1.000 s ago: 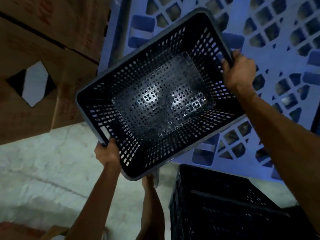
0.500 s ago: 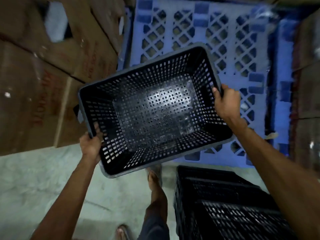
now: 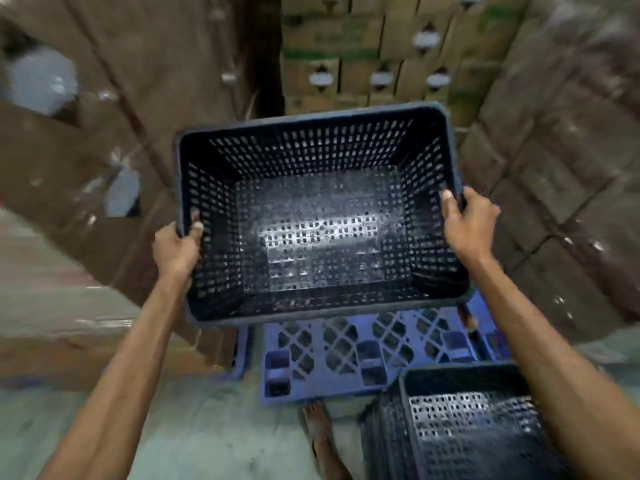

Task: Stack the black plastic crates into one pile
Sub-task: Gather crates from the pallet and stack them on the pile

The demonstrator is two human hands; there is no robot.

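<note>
I hold an empty black perforated plastic crate (image 3: 318,223) in the air in front of me, its open side facing me. My left hand (image 3: 176,247) grips its left rim with the thumb inside. My right hand (image 3: 467,223) grips the right rim the same way. A pile of nested black crates (image 3: 464,427) stands on the floor at the lower right, partly covered by my right forearm.
A blue plastic pallet (image 3: 346,358) lies on the floor under the held crate. Stacked cardboard boxes (image 3: 554,161) wall in the right, the back and the left (image 3: 86,150). My bare foot (image 3: 317,427) is on the concrete floor beside the pile.
The crate has turned level and square to me and sits higher in view. My left hand has shifted up along the left rim. The view has tilted up toward the box stacks.
</note>
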